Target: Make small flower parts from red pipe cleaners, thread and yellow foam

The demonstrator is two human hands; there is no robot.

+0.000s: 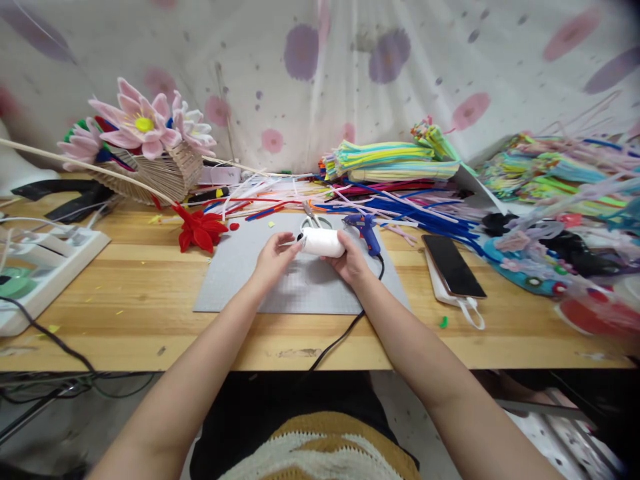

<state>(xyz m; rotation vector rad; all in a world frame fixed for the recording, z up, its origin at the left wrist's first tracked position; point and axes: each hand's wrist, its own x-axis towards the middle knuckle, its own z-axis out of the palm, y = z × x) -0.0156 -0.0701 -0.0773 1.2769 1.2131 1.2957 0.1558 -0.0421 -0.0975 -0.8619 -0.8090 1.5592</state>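
1. Gripping, right hand [353, 261]: fingers and thumb wrapped round the right end of a white cylinder [324, 243] – closed on it, looks secure.
2. Left hand [276, 257] at the other end, half curled, thumb and fingertips by a small dark spot there. Pinching it or just alongside – cannot tell.
3. Cylinder location: between both hands, lying roughly sideways above the grey cutting mat [225, 287]. Spool or bottle, too blurred to say.
4. Done, as far as shows: red fuzzy flower [200, 228] looks fully shaped, lying at the mat's upper left edge, no hand on it. Pink pipe-cleaner flower [145, 123] also looks finished, standing behind, to the left.
5. Left, my read: handling of the cylinder seems to be mid-step; nothing visibly attached to it. No flower part is in either hand.
6. Tools not in use: blue hot glue gun [369, 235] on the mat's upper right, just beyond the right hand, with its black cord [340, 340] running to the table edge; scissors [311, 215] just behind the cylinder.
7. Surroundings: pipe-cleaner bundles [395, 160] at the back, smartphone [454, 265] to the right, white power strip [65, 273] far left – all untouched.
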